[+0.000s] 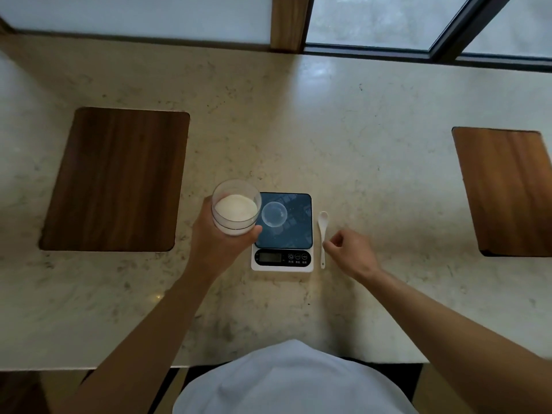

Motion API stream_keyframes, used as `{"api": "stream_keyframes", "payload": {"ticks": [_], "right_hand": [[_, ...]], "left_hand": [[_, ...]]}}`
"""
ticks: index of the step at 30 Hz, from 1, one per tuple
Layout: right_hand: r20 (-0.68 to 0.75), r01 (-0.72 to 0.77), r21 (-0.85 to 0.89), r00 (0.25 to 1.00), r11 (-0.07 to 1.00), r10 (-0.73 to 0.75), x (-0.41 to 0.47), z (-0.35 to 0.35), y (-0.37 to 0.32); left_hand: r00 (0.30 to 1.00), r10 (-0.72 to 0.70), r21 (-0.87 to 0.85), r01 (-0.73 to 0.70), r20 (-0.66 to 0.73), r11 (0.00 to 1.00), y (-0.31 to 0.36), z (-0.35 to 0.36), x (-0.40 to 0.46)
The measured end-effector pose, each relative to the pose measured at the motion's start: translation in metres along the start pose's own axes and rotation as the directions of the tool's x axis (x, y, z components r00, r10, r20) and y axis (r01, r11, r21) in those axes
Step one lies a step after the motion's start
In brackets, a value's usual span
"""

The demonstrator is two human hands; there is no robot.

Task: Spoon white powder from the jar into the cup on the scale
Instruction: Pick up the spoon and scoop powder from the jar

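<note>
**Open jar held up beside a light cup**

The left hand (222,237) wraps around the lidless jar (236,208) of white powder (236,208), lifted just left of the scale (283,231) near the bench's front edge. A tilt would spill powder; a knock could topple the small clear cup (274,214) on the platform. Right of the scale lies the spoon (323,234); the right hand (349,252), fingers loosely curled and empty, nears its handle and might push it away.

Counted on the countertop (373,121): one jar (236,207) of white powder at 9 o'clock of the one scale (283,231); one cup (274,214) upon it; one spoon (322,234) at 3 o'clock. Two wooden boards are noted, (116,179) and (507,189). Two hands are seen, left hand (218,237) and right hand (351,252).
</note>
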State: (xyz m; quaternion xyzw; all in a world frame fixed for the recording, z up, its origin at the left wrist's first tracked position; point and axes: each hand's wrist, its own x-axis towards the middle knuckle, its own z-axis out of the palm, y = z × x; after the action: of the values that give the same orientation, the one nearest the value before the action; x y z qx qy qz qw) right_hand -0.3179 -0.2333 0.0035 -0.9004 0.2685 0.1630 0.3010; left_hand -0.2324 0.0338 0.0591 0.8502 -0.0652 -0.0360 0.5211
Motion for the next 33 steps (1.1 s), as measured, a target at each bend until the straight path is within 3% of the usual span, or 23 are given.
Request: {"api": "stream_keyframes", "payload": {"ticks": [4, 13, 20, 27, 33], "right_hand": [[0.065, -0.024, -0.021, 0.998, 0.999, 0.025, -0.005, 0.007, 0.003], [0.028, -0.072, -0.059, 0.997, 0.996, 0.074, -0.011, 0.009, -0.007], [0.079, -0.088, -0.061, 0.993, 0.994, 0.092, -0.010, 0.006, -0.006], [-0.017, -0.058, 0.014, 0.998, 0.998, 0.059, -0.018, 0.007, -0.002], [-0.140, 0.084, 0.108, 0.988, 0.991, -0.068, -0.028, -0.014, -0.017]], "left_hand": [[1.000, 0.003, 0.001, -0.003, 0.010, 1.000, -0.005, -0.003, -0.003], [1.000, -0.018, -0.003, 0.018, -0.005, 1.000, -0.011, -0.006, -0.014], [0.999, -0.032, -0.012, 0.032, 0.013, 0.999, -0.016, -0.004, -0.027], [1.000, -0.019, -0.008, 0.019, 0.023, 1.000, -0.014, -0.003, -0.035], [0.999, -0.031, 0.009, 0.031, 0.040, 0.999, -0.015, 0.000, -0.038]]}}
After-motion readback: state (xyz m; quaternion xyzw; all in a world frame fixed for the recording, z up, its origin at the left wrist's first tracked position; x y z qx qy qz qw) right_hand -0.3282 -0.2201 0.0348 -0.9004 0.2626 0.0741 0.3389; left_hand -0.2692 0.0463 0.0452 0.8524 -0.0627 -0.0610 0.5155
